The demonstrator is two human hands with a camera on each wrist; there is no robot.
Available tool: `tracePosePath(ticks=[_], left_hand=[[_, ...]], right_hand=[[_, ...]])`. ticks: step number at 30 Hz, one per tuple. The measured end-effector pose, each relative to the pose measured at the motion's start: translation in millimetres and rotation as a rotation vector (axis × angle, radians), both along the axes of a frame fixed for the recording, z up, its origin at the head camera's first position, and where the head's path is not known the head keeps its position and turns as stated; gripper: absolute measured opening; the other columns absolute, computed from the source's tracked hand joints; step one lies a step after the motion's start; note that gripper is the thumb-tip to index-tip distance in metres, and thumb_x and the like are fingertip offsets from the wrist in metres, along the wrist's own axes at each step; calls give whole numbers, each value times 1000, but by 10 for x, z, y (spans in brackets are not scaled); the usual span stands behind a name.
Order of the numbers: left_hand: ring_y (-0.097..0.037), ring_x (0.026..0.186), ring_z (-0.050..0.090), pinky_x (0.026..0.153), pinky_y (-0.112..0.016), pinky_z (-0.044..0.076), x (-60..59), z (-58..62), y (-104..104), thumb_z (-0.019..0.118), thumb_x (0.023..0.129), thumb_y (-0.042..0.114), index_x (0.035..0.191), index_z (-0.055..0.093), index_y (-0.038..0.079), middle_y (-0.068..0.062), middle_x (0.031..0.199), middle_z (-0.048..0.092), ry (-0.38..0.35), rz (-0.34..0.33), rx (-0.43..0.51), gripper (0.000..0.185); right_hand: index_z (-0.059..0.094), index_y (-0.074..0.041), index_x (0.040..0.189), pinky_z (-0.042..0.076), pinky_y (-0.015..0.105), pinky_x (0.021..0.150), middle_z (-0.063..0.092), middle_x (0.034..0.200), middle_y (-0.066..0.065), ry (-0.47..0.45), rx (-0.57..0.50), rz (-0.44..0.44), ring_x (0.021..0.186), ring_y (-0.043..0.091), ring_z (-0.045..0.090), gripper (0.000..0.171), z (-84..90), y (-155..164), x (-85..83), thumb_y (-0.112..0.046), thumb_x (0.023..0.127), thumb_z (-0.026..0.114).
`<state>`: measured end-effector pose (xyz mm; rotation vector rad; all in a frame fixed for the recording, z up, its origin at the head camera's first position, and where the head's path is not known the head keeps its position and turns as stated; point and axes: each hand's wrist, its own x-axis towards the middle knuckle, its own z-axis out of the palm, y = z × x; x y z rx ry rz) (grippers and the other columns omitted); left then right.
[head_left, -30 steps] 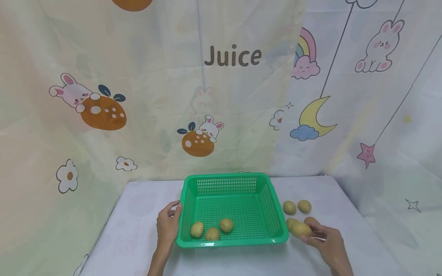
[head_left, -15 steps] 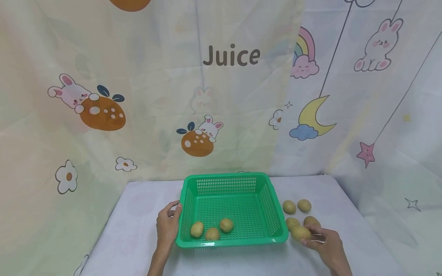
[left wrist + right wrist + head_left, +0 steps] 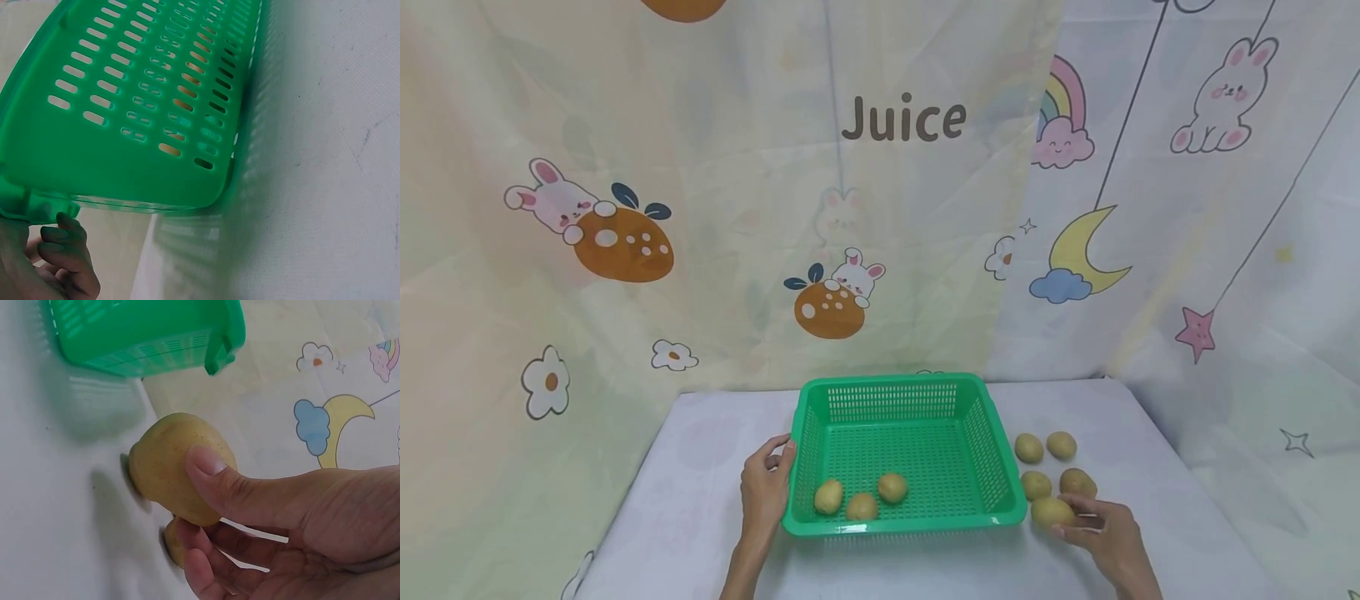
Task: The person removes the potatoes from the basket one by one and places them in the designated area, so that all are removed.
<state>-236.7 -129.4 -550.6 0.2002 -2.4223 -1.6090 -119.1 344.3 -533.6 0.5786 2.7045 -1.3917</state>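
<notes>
Right hand [image 3: 1101,533] has lowered its small yellow-brown potato [image 3: 1051,511] toward the white table [image 3: 700,433], just right of the green slotted plastic basket [image 3: 906,387]; thumb and fingers curl round it. Left hand [image 3: 763,492] grips the basket's left rim, apparently steadying it. Three potatoes [image 3: 861,507] lie inside.

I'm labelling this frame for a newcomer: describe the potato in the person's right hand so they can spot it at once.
Find the green basket on the white table; five potatoes lie to its right. The held potato is the one closest to the camera, by the basket's near right corner, and the only one with the right hand gripping it.
</notes>
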Motion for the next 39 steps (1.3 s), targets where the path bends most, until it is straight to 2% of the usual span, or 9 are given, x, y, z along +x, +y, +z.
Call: tracePosePath(ticks=[12, 17, 25, 32, 39], left_hand=[[-14, 68, 72, 59, -25, 53, -5, 6, 1, 60, 114, 32, 140, 71, 3, -17, 93, 81, -11, 5, -8, 41], [-13, 68, 72, 59, -25, 53, -8, 2, 2, 60, 114, 31, 140, 71, 3, -16, 93, 81, -15, 6, -14, 40], [-14, 68, 72, 59, -26, 53, 5, 7, 1, 60, 114, 32, 139, 72, 3, -17, 93, 81, 0, 2, -10, 40], [-17, 70, 76, 60, -26, 56, 1, 17, 12, 59, 114, 33, 142, 69, 2, -19, 96, 82, -25, -3, 1, 42], [-17, 71, 76, 60, -26, 56, 1, 20, 14, 59, 114, 34, 142, 69, 3, -18, 96, 82, -34, -1, 5, 43]], right_hand=[[71, 4, 135, 58, 58, 96, 73, 135, 28, -47, 21, 12, 109, 34, 76, 66, -94, 21, 10, -18, 79, 97], [72, 5, 132, 59, 57, 96, 73, 134, 28, -26, 57, 22, 108, 35, 77, 62, -128, 25, 27, -15, 78, 97], [72, 6, 132, 60, 56, 95, 73, 133, 29, -45, 68, 23, 109, 39, 77, 62, -174, 37, 31, -16, 79, 96], [70, 7, 134, 61, 53, 92, 73, 133, 29, -105, 39, 10, 108, 38, 76, 66, -217, 53, -1, -17, 79, 97], [71, 6, 133, 61, 53, 91, 74, 131, 28, -122, 39, 8, 107, 37, 77, 66, -255, 63, -9, -20, 78, 97]])
